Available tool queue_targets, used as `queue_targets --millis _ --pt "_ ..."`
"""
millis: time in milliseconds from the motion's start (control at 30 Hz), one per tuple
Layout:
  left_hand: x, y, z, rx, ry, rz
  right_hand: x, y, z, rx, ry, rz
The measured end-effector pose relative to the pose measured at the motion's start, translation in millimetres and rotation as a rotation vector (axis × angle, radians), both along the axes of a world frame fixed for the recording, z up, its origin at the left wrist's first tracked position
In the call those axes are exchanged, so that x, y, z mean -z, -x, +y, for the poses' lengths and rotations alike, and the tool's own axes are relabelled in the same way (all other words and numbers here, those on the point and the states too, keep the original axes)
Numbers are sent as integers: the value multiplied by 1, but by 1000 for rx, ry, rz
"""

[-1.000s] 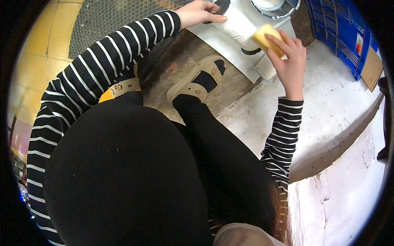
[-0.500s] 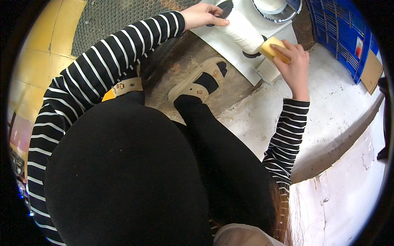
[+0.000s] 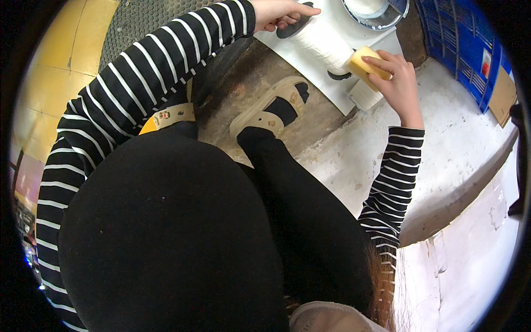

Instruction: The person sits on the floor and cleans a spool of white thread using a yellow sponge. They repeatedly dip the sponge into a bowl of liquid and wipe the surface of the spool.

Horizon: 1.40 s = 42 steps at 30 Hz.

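A long, rounded white piece (image 3: 325, 41) with black ends lies slantwise on a white sheet; I cannot make out its exact kind. At its upper left black end, my left hand (image 3: 282, 14) has one digit stretched across the top and the other fingers curled at the side. My right hand (image 3: 397, 83) pinches a yellow sponge (image 3: 368, 63) between thumb and fingers. The sponge is against or just over the lower right end of the white piece. A small pale block (image 3: 365, 97) lies under and beside the sponge.
An open container of white stuff (image 3: 376, 14) stands on the white sheet (image 3: 332, 97) at the back. A blue plastic crate (image 3: 459, 50) and a brown cardboard piece (image 3: 502, 97) are at the right. My sandalled foot (image 3: 271, 110) is near the sheet; a grey textured mat (image 3: 138, 27) lies far left.
My left hand has shifted up and turned, its grip on the black end changing to a stretched digit across it. The sponge has tilted slightly, and my right hand moved a little right.
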<state>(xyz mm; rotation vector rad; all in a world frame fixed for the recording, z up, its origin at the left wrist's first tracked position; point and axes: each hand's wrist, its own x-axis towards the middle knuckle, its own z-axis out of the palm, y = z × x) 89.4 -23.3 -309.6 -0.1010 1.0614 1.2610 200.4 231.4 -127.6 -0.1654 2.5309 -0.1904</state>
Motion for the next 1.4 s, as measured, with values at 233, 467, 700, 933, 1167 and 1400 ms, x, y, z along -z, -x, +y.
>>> queue_targets --millis 233,467,700,933,1167,1400 --pt "9 -2 16 -15 124 1 -5 39 23 128 131 282" --pt "-5 -24 7 -134 46 244 43 71 -2 -138 -11 441" --pt "-20 -7 2 -140 -125 241 97 76 10 267 87 350" --pt "-20 -7 -3 -160 -174 136 64 49 33 485 326 315" --pt "3 -13 -5 -148 -132 74 31 7 -13 101 368 282" --pt "8 -20 -5 -87 -98 127 7 -21 3 46 111 277"
